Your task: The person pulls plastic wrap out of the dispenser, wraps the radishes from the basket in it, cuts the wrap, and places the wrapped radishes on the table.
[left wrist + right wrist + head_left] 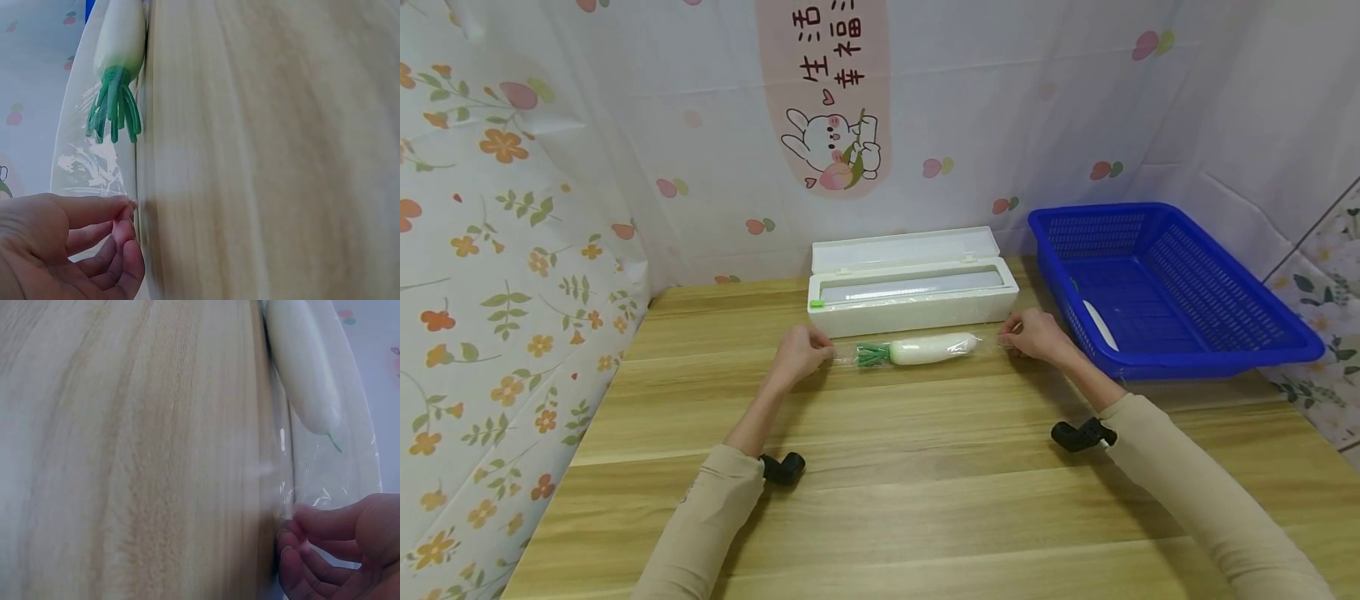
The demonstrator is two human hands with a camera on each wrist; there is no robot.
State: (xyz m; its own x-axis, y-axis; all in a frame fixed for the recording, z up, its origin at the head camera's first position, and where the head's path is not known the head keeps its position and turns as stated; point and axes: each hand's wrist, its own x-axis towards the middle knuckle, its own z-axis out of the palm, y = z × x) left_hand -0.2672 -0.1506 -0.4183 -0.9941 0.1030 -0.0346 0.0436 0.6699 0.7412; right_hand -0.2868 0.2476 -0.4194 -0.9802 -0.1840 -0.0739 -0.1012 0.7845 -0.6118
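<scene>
A white radish [928, 348] with cut green stems [114, 103] lies wrapped in clear plastic wrap [846, 356], in front of a white cling film box. My left hand [802, 357] pinches the gathered film beyond the stem end between thumb and forefinger, other fingers curled. At the root end, my right hand [1037, 335] pinches the opposite end of the film, seen close in the right wrist view with the radish tip [322, 419] just beyond. Both hands stay low over the wooden table [895, 467].
The white cling film box [917, 313] stands behind the radish with its lid raised and a green slider [817, 304] at its left. At right sits a blue plastic basket [1180, 358] holding a white item [1101, 325]. A patterned cloth [700, 167] hangs behind the table.
</scene>
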